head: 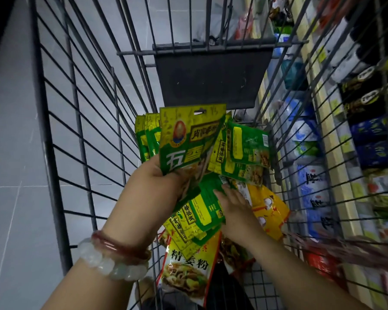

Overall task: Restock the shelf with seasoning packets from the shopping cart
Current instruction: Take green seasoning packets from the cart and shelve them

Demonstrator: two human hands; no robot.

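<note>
My left hand [164,177] grips a fanned bunch of green-and-yellow seasoning packets [188,139] upright inside the wire shopping cart [61,139]. My right hand [233,209] reaches down into the cart, its fingers lying on a green packet [207,206] in the loose pile. Yellow packets [267,209] lie to the right of that hand. A larger yellow packet with a food picture [188,265] lies near the cart's near end. The shelf [336,135] runs along the right, outside the cart.
A dark plastic flap [211,77] hangs at the cart's far end. The shelf on the right holds blue-and-white bags [311,182] and dark bottles [363,86]. Grey tiled floor [11,153] lies to the left. Two bracelets sit on my left wrist.
</note>
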